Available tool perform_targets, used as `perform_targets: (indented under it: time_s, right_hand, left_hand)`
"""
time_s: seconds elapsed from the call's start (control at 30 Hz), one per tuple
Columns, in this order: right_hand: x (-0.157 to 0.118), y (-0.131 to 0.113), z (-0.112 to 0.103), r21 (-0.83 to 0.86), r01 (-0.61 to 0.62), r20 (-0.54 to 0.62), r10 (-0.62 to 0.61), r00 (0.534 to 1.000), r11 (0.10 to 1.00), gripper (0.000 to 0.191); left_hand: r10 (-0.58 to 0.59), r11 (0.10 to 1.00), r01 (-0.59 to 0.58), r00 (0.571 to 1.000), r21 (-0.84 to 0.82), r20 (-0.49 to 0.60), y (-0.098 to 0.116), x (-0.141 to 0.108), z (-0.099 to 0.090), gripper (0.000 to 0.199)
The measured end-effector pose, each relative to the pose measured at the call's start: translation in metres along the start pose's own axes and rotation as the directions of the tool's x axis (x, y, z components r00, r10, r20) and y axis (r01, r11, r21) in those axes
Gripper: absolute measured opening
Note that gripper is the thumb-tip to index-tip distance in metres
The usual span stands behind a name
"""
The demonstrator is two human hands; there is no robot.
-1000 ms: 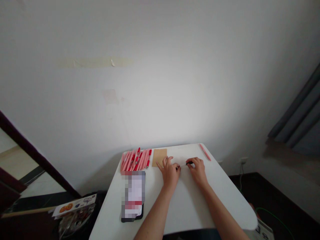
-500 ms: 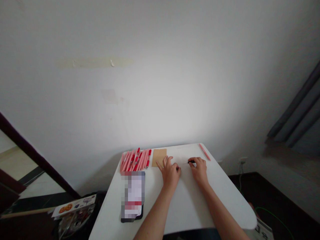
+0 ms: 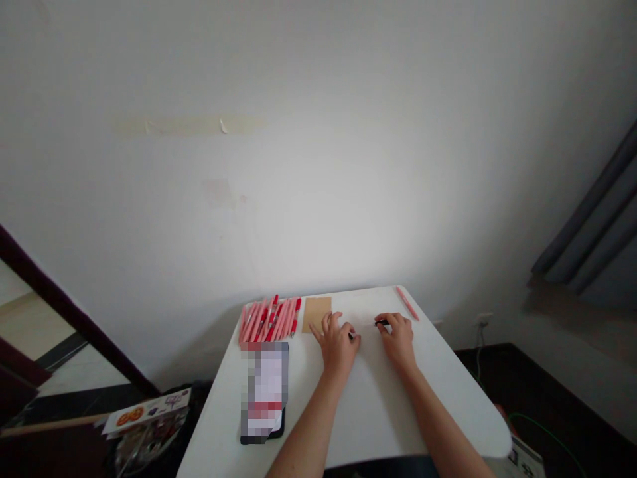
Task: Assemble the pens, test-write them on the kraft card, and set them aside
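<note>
Shifted slightly toward the white, round-cornered worktop's (image 3: 373,418) right edge, my right hand (image 3: 399,341) pinches a slim black piece (image 3: 381,322). My left hand (image 3: 339,345) grips a small dark piece (image 3: 352,336).

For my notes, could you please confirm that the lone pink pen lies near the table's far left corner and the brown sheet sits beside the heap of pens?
Not quite: the head view shows the lone pink pen near the far right corner of the table; the brown sheet does sit beside the heap of pens.

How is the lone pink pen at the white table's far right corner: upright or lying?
Lying down: the pink pen stretches slantwise along the white tabletop, clear of the right hand.
</note>
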State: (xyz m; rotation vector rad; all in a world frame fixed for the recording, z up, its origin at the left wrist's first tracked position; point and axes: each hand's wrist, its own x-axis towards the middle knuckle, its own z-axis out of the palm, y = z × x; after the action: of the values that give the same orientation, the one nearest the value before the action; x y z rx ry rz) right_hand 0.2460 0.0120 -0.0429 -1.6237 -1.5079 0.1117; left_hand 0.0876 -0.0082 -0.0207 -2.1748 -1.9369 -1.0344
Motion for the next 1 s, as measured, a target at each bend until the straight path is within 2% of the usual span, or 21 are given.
perform_targets:
  time_s: [0.2,0.37,0.53,0.77,1.0]
  right_hand:
    - [-0.001,-0.001,-0.005,-0.08,0.006,0.032,-0.003,0.999,0.997,0.024]
    - [-0.003,-0.002,-0.007,-0.123,0.015,0.037,-0.011,0.999,0.992,0.025]
    - [-0.004,-0.001,-0.006,-0.15,0.019,0.022,-0.016,1.0,0.989,0.026]
    - [-0.002,0.0,-0.003,-0.103,0.054,0.115,-0.042,0.993,0.993,0.024]
    - [-0.003,-0.003,-0.004,-0.076,0.046,0.126,-0.036,0.991,0.996,0.019]
  left_hand:
    - [-0.012,1.0,0.012,1.0,0.017,0.006,-0.003,0.0,-0.007,0.025]
    - [-0.028,0.998,0.026,0.999,0.058,0.03,-0.008,0.0,-0.011,0.029]
    - [-0.044,0.995,0.04,0.998,0.086,0.037,-0.012,0.0,-0.009,0.028]
    - [-0.055,0.996,0.052,0.997,0.076,0.045,-0.013,0.002,-0.009,0.023]
    - [-0.061,0.997,0.058,0.996,0.048,0.066,-0.013,0.001,-0.008,0.019]
